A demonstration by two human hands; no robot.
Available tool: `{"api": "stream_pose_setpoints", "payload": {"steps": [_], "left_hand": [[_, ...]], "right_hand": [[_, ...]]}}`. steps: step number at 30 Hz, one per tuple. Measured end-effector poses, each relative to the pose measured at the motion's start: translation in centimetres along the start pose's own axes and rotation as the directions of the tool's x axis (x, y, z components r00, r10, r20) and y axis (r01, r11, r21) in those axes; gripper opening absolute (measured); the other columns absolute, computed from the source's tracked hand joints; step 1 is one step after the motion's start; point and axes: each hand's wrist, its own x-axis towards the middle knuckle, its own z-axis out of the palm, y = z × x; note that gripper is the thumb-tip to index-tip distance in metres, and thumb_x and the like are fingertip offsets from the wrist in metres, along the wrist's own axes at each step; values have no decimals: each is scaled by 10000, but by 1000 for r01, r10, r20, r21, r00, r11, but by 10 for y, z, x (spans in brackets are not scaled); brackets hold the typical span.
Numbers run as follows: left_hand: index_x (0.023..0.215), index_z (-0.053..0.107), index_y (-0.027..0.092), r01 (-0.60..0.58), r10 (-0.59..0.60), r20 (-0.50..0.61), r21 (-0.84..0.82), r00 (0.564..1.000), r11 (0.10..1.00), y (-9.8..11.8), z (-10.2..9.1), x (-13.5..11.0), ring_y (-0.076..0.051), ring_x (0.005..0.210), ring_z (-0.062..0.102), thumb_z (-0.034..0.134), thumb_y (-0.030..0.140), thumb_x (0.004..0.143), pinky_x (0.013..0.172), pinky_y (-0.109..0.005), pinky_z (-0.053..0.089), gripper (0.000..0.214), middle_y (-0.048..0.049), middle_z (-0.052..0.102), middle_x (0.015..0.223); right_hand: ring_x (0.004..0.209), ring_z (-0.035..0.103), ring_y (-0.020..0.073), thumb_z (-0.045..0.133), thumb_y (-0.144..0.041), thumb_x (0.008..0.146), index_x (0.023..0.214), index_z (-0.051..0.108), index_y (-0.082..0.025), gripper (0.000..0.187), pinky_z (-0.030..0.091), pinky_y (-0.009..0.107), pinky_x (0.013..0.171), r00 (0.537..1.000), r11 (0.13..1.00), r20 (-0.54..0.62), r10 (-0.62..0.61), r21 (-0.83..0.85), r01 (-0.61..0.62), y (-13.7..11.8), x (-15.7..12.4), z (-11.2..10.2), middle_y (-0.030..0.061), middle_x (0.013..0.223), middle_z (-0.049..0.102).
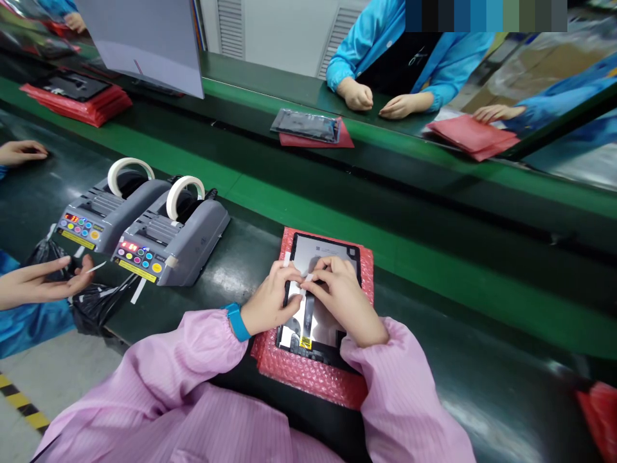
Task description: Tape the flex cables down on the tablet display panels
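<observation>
A tablet screen assembly (332, 321) lies back side up on red bubble wrap pouches (332, 386) in front of me. A dark flex cable (308, 313) with a yellow end runs along its back. With finger and thumb, my right hand (344, 292) pinches a small strip of white tape (308, 279) over the cable. My left hand (272, 297) is curled at the assembly's left side, its fingertips meeting the right hand's at the tape. Another white strip (286, 258) sticks up by the left knuckles. The fingers partly cover the contact points.
Two grey tape dispensers (193, 251) with white rolls stand at left. Beside them, a co-worker's hand (48, 283) holds a white strip. Across the green bench are a bagged panel (308, 125), red pouches (475, 135), a pouch stack (81, 103) and other people's hands.
</observation>
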Motion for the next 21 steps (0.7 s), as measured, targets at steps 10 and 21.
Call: {"api": "stream_pose_setpoints", "payload": {"steps": [10, 21], "left_hand": [[1199, 370, 204, 81, -83, -85, -31, 993, 996, -1, 9, -2, -248, 1235, 455, 521, 69, 846, 1040, -456, 422, 407, -94, 426, 1152], [1184, 370, 228, 117, -115, -127, 6, 985, 993, -4, 14, -3, -255, 1225, 475, 624, 147, 848, 1040, -468, 440, 429, -86, 449, 1150]], "right_hand": [[1018, 503, 254, 613, -328, 908, 815, 677, -206, 166, 432, 442, 947, 999, 999, -39, 37, 19, -36, -5, -5, 0, 79, 1051, 543], [1032, 505, 262, 613, -343, 898, 804, 677, -215, 171, 428, 458, 961, 996, 998, -66, 57, 37, -55, -1, -6, 4, 78, 1046, 551]]}}
